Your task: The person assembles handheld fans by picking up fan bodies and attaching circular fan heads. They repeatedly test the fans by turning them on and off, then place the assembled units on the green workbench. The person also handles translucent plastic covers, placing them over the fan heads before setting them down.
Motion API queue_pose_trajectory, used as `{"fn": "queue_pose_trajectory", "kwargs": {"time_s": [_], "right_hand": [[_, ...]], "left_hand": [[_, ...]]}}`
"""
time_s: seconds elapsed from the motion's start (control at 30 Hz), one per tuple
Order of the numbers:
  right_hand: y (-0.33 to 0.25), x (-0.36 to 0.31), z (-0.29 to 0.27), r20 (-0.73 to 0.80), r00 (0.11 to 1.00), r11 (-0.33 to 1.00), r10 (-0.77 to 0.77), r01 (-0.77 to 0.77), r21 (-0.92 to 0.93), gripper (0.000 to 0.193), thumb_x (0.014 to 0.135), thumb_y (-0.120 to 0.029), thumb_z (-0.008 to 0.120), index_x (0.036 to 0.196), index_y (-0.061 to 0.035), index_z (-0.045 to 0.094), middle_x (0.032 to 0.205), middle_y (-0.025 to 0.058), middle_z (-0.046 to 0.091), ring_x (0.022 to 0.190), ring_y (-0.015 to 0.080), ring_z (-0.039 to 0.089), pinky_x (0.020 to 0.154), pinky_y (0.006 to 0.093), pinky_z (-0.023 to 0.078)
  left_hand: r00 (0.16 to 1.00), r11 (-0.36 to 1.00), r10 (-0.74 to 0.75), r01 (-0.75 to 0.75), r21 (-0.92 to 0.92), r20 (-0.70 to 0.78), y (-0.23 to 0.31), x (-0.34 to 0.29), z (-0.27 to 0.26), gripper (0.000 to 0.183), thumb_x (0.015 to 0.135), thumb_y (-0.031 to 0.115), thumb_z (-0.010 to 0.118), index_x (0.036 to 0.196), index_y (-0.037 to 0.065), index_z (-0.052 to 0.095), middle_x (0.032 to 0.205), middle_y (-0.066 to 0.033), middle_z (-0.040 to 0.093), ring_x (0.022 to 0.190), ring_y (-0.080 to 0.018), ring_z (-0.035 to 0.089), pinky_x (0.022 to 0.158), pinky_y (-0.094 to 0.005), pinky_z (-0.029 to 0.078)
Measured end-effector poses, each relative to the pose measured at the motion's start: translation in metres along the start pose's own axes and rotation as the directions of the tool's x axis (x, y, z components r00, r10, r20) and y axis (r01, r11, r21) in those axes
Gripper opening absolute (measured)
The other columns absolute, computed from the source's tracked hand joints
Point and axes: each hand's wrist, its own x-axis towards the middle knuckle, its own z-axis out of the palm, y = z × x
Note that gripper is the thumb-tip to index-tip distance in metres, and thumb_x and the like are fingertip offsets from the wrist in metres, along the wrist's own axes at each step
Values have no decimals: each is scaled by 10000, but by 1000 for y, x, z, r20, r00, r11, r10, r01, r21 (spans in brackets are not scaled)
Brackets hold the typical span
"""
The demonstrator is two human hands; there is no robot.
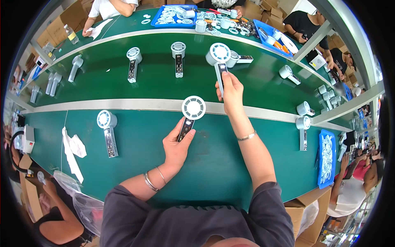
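Note:
In my left hand is a pale handheld fan, its round slotted head up and the dark inside of its handle showing. My fingers wrap that handle above the green worktable. My right hand reaches out over the green conveyor belt and grips a second handheld fan by its handle, thumb along the front. Just behind this one lies another fan on its side, partly hidden. On the table to my left rests a fan with an open handle.
More fans lie along the belt, among them one fan straight ahead. A white metal rail separates belt and table. At right are a fan and a blue tray of pale rings. A white cloth lies left. Co-workers sit around.

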Motion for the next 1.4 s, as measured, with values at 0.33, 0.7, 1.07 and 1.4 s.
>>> {"fn": "queue_pose_trajectory", "kwargs": {"time_s": [0.33,0.7,1.07,1.4], "right_hand": [[32,95,45,-41,998,997,50,-52,-50,337,902,-292,493,985,23,578,646,61,547,421,100,459,347,250,338],[95,158,48,-27,946,442,-323,126,-888,383,855,-347,509,878,16,627,853,226,618,791,366,615,708,450,501],[30,173,-38,-118,697,462,-707,330,-823,210,689,-17,588,892,-57,625,968,128,600,865,324,587,732,400,502],[56,203,-120,260,904,-236,-340,185,-954,339,805,-125,544,1143,-134,563,1236,93,483,1211,269,407,958,489,349]], "left_hand": [[999,999,-38,38,4,13,-3,2,2,465,828,13,636,1270,-14,496,1004,10,591,836,-28,495,776,-169,406],[999,999,-35,36,7,-9,-6,4,8,478,811,40,653,1256,-33,495,821,-22,599,646,-54,498,528,-187,403],[999,999,-47,47,16,-1,-3,3,12,479,823,47,660,1271,-4,496,786,46,541,618,-20,434,531,-168,368],[998,998,-58,58,20,7,-3,3,15,484,820,36,643,1270,-33,477,815,-18,586,629,-54,476,526,-187,390]]}}
